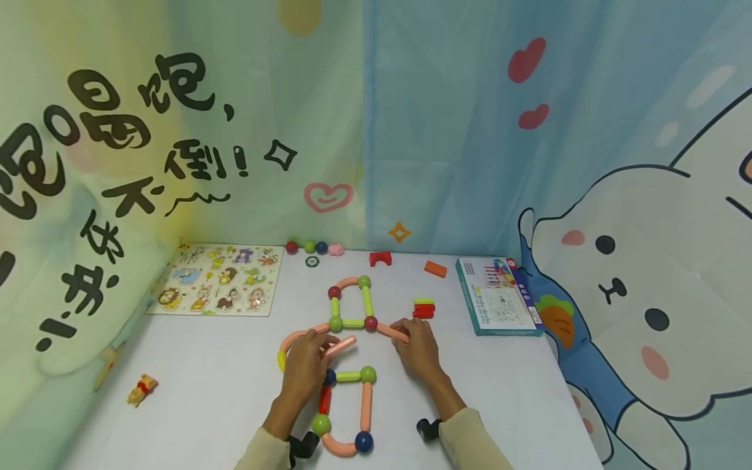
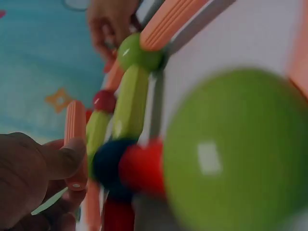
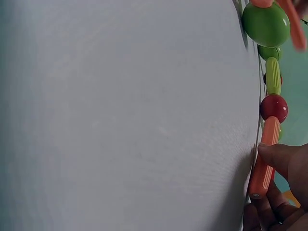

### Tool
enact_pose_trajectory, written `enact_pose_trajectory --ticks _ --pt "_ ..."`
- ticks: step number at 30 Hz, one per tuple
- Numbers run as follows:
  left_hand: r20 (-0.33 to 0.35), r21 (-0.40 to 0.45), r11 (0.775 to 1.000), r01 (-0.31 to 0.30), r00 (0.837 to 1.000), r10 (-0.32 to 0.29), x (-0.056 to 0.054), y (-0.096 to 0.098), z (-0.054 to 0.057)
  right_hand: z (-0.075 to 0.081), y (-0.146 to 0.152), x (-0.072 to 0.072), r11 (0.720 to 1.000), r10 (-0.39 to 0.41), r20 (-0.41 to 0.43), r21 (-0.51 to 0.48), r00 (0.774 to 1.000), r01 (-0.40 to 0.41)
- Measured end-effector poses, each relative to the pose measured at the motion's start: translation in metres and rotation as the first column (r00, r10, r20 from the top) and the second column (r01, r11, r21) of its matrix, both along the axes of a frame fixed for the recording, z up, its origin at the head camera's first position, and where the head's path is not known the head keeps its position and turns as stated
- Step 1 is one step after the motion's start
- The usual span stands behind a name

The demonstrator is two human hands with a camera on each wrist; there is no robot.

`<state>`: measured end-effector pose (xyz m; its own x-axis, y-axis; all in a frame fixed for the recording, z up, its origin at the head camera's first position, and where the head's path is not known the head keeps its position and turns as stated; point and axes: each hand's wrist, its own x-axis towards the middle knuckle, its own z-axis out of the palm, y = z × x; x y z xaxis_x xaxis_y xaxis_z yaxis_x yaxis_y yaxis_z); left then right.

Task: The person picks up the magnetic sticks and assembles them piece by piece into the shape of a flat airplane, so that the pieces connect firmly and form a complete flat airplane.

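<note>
Since the left hand [image 1: 305,365] pinches 1 pink rod [image 1: 339,346], it likely handles light and stiff. The right hand [image 1: 418,349] pinches the orange rod [image 1: 392,332] mid-shaft, a good hold.

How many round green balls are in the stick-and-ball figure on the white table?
4, though a hand may hide more: one green ball at the upper square's top right, one at its bottom left, one at the lower loop's top right, one at its bottom left.

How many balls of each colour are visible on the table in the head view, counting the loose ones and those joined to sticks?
Green balls: 5
Red balls: 3
Blue balls: 3
Total: 11
</note>
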<state>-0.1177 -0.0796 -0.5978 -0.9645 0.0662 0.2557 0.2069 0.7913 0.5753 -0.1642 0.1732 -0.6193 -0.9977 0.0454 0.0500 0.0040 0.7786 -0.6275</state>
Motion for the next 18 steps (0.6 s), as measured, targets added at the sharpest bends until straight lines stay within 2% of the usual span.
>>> enact_pose_trajectory --ticks 4,8,13,18 --pt "0.048 -0.031 0.992 0.125 0.991 -0.123 -0.018 0.024 -0.010 0.001 0.001 0.000 1.000 0.000 0.010 -0.007 1.000 0.000" --pt "0.144 -0.001 0.972 0.236 0.962 -0.233 -0.032 0.043 -0.015 0.001 0.003 0.000 1.000 0.015 0.000 -0.019 1.000 -0.015" --pt "0.196 0.035 0.955 0.293 0.935 -0.294 -0.040 0.056 -0.015 0.000 0.004 -0.001 0.999 0.031 -0.046 -0.010 0.998 -0.031" --pt "0.198 0.044 0.949 0.312 0.929 -0.314 -0.041 0.057 -0.016 0.002 0.003 0.004 1.000 0.012 -0.098 0.026 0.995 -0.009"
